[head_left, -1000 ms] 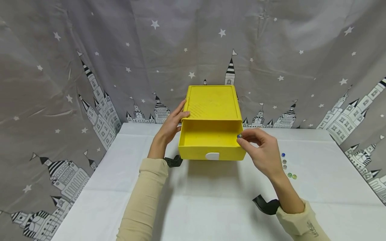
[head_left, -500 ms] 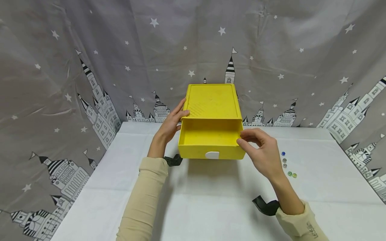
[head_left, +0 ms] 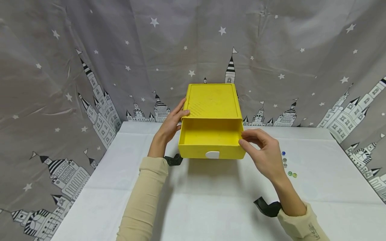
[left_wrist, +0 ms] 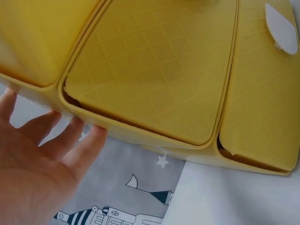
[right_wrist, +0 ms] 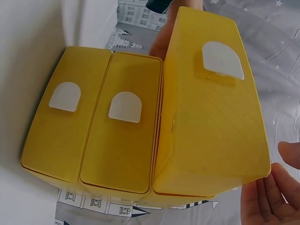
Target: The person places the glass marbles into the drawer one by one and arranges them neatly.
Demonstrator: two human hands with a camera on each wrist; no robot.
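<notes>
A yellow drawer cabinet [head_left: 212, 100] stands at the back of the table, its top drawer [head_left: 212, 151] pulled out. My left hand [head_left: 169, 127] rests on the cabinet's left side, thumb on the top; in the left wrist view its fairly straight fingers [left_wrist: 86, 147] touch the side edge. My right hand [head_left: 263, 150] is at the drawer's right rim. The right wrist view shows its fingertips [right_wrist: 267, 180] by the drawer's corner, thumb apart, and no object between them. I see no bead in the visible part of the drawer. Several small glass beads [head_left: 290, 173] lie right of this hand.
Two lower drawers, the middle [right_wrist: 122, 140] and bottom [right_wrist: 58, 133], are closed, each with a white handle. Black straps [head_left: 267, 207] hang at the wrists. A grey castle-print curtain [head_left: 135, 43] rises behind the white table [head_left: 211, 201].
A small blue bead was pinched between my right thumb and fingers a second ago; it is no longer visible there. The left hand and cabinet stay in place.
</notes>
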